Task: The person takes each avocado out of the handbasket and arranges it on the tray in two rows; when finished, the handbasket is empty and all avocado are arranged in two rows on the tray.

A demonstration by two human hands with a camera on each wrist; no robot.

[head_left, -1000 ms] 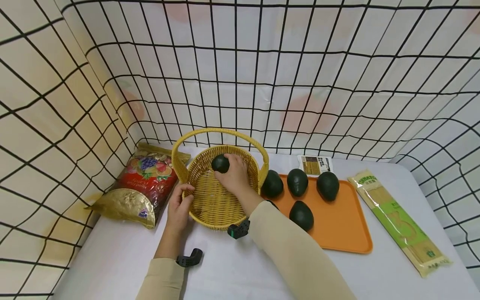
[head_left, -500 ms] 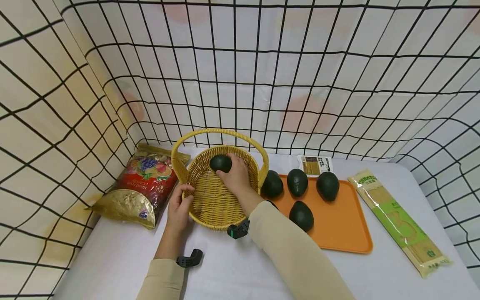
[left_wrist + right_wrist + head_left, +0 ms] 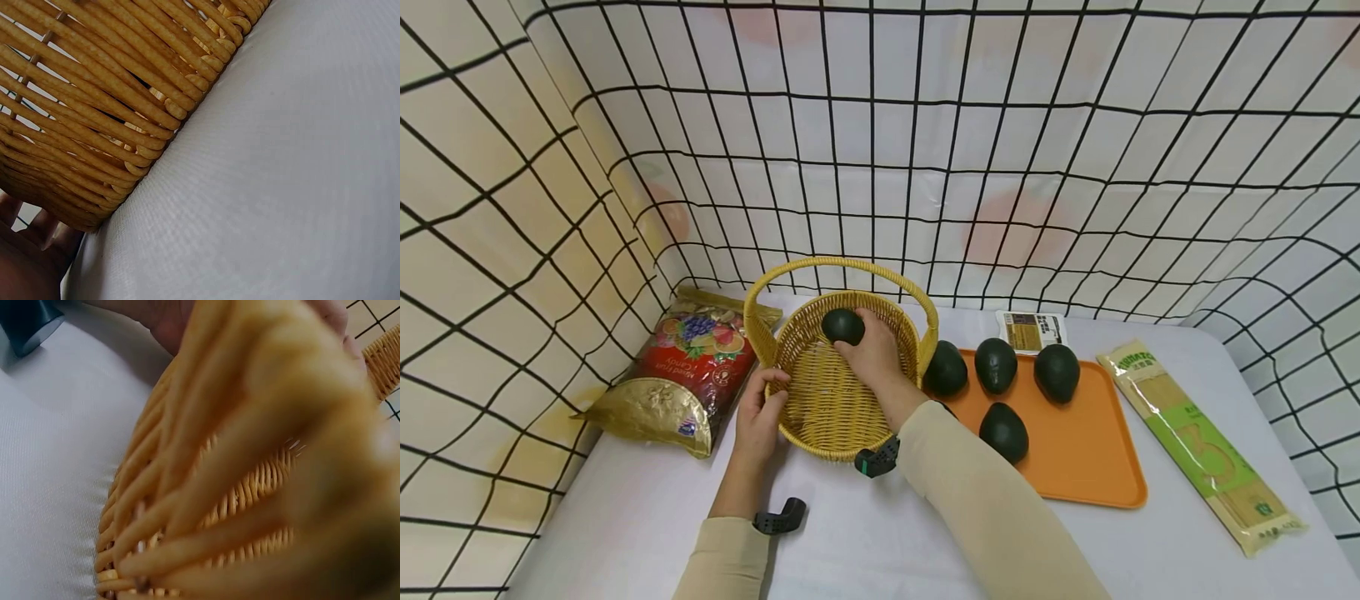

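Nearest on the white counter [image 3: 647, 517], the left hand [image 3: 758, 415] is curled over the near-left rim of the wicker basket [image 3: 820, 417], thumb on the inside and fingers around the outside, so the basket is held steady. The weave is seen close up in the left wrist view, with the basket's base resting flat on the counter.

Further in, the right hand [image 3: 874, 350] is reached into the basket with its fingers wrapped around a dark green avocado [image 3: 842, 326], which is held against the inner far wall, low inside the basket (whether it already rests on the weave cannot be told). The avocado is judged to be firm, smooth-skinned and fairly light, a little slippery and easily bruised if squeezed; it is best taken around its broad middle with fingers spread. The basket is stiff but light and would slide if not braced at the rim or handle.

To the right, four more avocados [image 3: 996, 364] lie on an orange tray [image 3: 1090, 467]. A candy bag [image 3: 681, 375] lies to the left, a long noodle packet [image 3: 1202, 442] at far right, and a small packet [image 3: 1030, 330] beyond the tray, before the grid wall.
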